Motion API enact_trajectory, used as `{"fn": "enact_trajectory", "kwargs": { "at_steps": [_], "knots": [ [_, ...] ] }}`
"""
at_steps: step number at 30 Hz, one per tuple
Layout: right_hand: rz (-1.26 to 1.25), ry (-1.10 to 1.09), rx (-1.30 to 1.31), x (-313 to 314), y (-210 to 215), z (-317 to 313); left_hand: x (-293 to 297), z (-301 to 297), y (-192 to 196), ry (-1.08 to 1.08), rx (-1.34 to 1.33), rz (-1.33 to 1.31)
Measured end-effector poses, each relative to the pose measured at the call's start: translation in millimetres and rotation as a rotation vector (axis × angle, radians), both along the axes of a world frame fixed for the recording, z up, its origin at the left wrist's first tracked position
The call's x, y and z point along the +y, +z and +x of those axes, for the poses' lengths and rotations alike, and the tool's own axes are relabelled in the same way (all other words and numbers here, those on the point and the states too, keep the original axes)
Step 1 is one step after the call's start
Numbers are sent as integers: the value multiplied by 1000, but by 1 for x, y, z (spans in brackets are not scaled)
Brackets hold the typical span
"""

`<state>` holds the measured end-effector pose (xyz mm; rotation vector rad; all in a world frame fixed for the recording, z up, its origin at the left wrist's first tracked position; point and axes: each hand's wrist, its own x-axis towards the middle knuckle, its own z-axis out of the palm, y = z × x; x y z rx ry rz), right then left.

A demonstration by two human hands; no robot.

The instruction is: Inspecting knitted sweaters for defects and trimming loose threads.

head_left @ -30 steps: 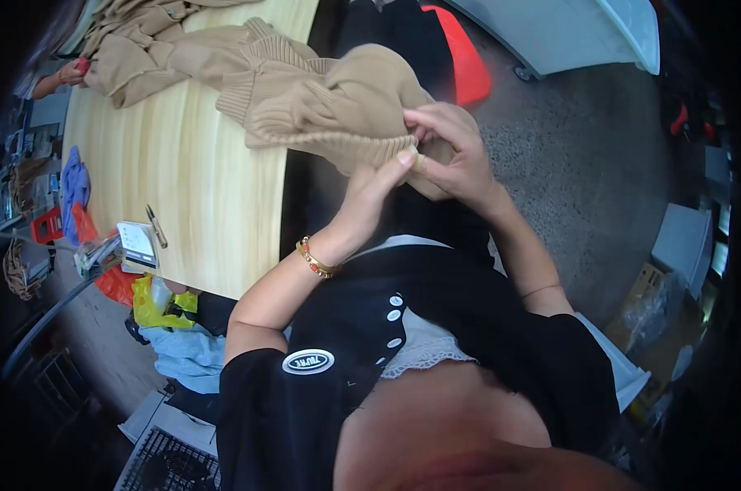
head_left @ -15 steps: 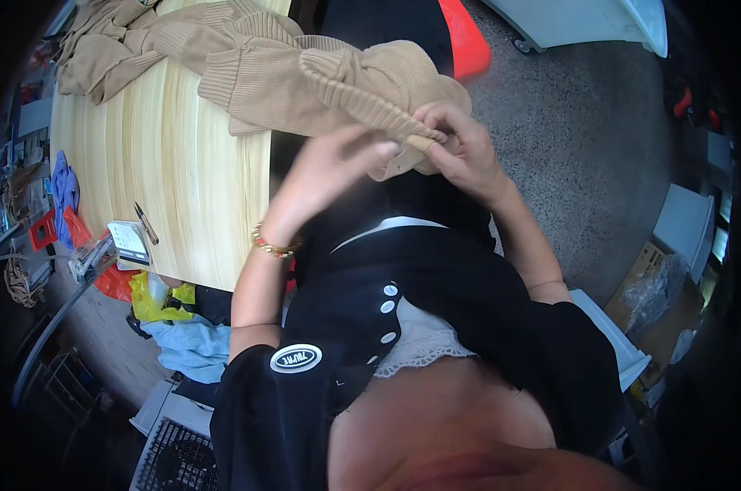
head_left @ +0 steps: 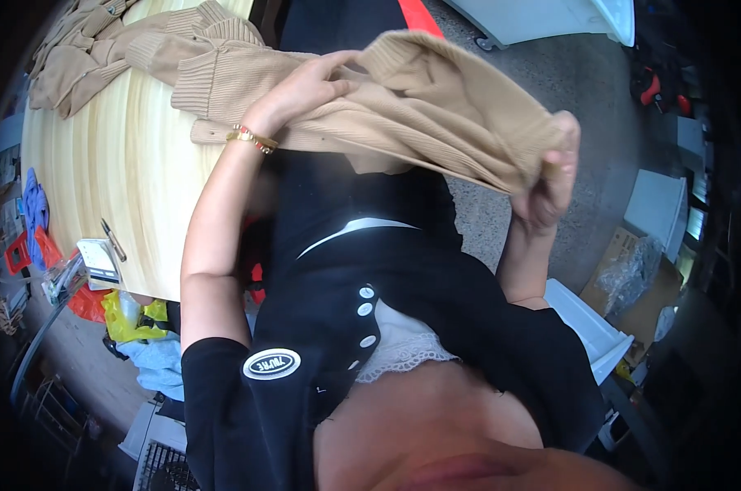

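A tan ribbed knit sweater [head_left: 460, 123] stretches from the table edge across my lap, its ribbed band lifted and spread into a wide opening. At the right end, my right hand [head_left: 550, 176] is closed on the edge of the knit, thumb and fingers pinching it. My left hand [head_left: 305, 92] lies over the middle of the sweater beside the opening; its fingertips curl into the fabric and are partly hidden. A narrow band end with a small hole sticks out on the tabletop below the left wrist.
More tan knitwear [head_left: 76, 69] is heaped at the far left of the wooden table [head_left: 141, 188]. A pen [head_left: 114, 240] and a small notepad [head_left: 99, 260] lie near its left edge. Bags and blue cloth [head_left: 153, 364] are below. Pale plastic bins [head_left: 550, 20] stand at the right.
My right hand has moved right and drawn the ribbed band out, opening the sweater wide. My left hand has gone left and up, from near the right hand onto the knit.
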<state>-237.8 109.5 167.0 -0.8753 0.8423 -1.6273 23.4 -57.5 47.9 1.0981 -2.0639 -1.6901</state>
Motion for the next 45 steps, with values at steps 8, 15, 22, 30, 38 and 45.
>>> {"fn": "enact_trajectory", "kwargs": {
  "at_steps": [8, 15, 22, 30, 38, 45],
  "knots": [
    [-199, 168, -378, 21, 0, -31, -2, -46, -23, -19, -25, -51],
    [-366, 160, -363, 63, 25, -52, -19, -84, 9, -215, -221, -292],
    [-444, -119, -280, 115, 70, -99, 14, -142, 44, -472, 72, -86],
    [-444, -418, -229, 158, 85, -160, 97, -199, 28, -982, -5, 587],
    [-407, -500, -228, 159, 83, -190, 154, -216, -50, -1150, -143, 366],
    [-371, -534, -214, 155, 87, -200, 174, -206, -70, -1165, 277, 584]
  ]
}}
